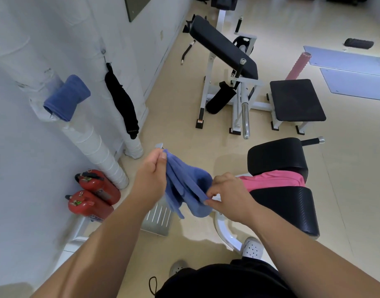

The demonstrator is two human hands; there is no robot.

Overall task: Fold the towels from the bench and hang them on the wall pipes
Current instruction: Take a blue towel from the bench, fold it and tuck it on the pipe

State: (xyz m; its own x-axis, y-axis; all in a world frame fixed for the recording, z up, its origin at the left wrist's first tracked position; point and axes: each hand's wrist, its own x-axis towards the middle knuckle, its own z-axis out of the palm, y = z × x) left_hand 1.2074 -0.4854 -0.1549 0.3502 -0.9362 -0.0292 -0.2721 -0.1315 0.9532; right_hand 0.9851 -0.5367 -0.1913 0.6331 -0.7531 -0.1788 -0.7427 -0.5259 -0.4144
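Note:
A blue towel (pixel 186 186) hangs bunched in the air between both hands, in front of my body. My left hand (pixel 151 175) pinches its upper end between thumb and fingers. My right hand (pixel 226 193) pinches its lower right edge. A pink towel (pixel 275 179) lies across the black padded bench (pixel 288 203) to the right. Another blue towel (pixel 67 97), folded, hangs over a white wrapped wall pipe (pixel 94 147) on the left. A black cloth (pixel 122 102) hangs from a second wrapped pipe (pixel 134 147) further along the wall.
Two red fire extinguishers (pixel 94 194) lie on the floor by the wall. A metal footplate (pixel 158 218) sits below the towel. A white-framed exercise machine (pixel 227 67) with black pads stands ahead, with mats (pixel 355 80) and a pink foam roller (pixel 297 65) at the far right.

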